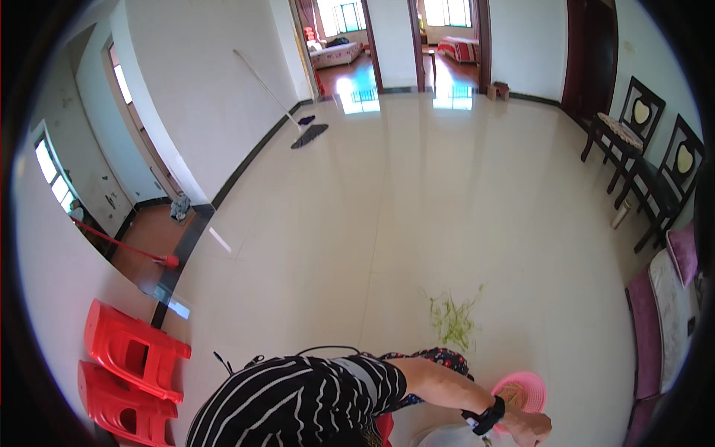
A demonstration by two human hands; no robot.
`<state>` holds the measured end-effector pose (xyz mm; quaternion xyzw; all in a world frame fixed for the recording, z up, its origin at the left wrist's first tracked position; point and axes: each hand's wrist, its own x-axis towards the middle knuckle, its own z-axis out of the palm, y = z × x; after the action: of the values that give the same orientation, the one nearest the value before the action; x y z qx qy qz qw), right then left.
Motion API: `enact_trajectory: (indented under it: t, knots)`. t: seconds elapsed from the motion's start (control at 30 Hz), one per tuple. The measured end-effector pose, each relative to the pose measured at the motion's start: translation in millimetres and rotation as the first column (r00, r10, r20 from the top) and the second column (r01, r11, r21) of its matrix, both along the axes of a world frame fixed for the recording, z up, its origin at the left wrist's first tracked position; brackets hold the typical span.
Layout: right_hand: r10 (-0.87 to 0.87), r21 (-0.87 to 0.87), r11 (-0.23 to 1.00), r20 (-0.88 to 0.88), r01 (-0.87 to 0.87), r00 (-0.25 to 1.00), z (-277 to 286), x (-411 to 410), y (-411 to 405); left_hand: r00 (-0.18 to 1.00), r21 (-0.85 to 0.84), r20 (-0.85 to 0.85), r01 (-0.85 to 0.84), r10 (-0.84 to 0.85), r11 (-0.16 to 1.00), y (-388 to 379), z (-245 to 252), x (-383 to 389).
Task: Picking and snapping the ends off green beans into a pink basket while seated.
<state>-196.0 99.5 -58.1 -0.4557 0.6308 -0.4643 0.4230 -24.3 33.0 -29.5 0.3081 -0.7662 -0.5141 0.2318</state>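
Observation:
My left hand (pixel 528 427), with a black band on its wrist, reaches to the near side of a pink plastic basket (pixel 539 387). Its fingers are curled, and what they hold, if anything, is hidden. Slender yellowish-green pieces (pixel 510 394), perhaps beans, lie inside the basket. A translucent whitish bag or container (pixel 449 437) is partly visible beside my forearm, cut off by the lower edge. Thin green plant strips (pixel 453 323) are scattered in a pile on the tiles beyond my knee. My right hand is out of view.
Red plastic stools (pixel 131 352) stand at the left wall. A mop (pixel 310 136) leans farther back, and a red-handled tool (pixel 165 260) lies by the left doorway. Dark chairs (pixel 659 179), a flask (pixel 621 214) and a purple sofa (pixel 647 335) line the right side of the glossy tiled floor (pixel 363 223).

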Motion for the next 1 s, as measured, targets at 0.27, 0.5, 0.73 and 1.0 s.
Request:
enact_trajectory:
  t: [0.27, 0.5, 0.73, 1.0]
  knots:
    - [-0.095, -0.045, 0.995, -0.058, 0.092, 0.994, 18.0, 7.8, 4.3, 0.996, 0.040, -0.083, -0.014, 0.018, 0.999, -5.6, -3.0, -7.5]
    - [-0.012, -0.033, 0.999, -0.053, 0.010, 0.999, 24.7, 16.6, 6.6, 0.996, 0.115, -0.085, -0.020, 0.030, 0.993, 3.6, -4.6, -2.0]
    - [-0.059, -0.024, 0.998, -0.070, 0.058, 0.996, 49.8, 28.0, 10.8, 0.992, 0.146, -0.127, -0.004, 0.022, 0.989, -2.7, -0.8, -11.4]
    - [-0.138, -0.082, 0.987, -0.018, 0.136, 0.990, 46.8, 25.8, 13.3, 0.968, 0.230, -0.243, -0.007, 0.064, 0.973, -0.2, -0.6, -13.5]
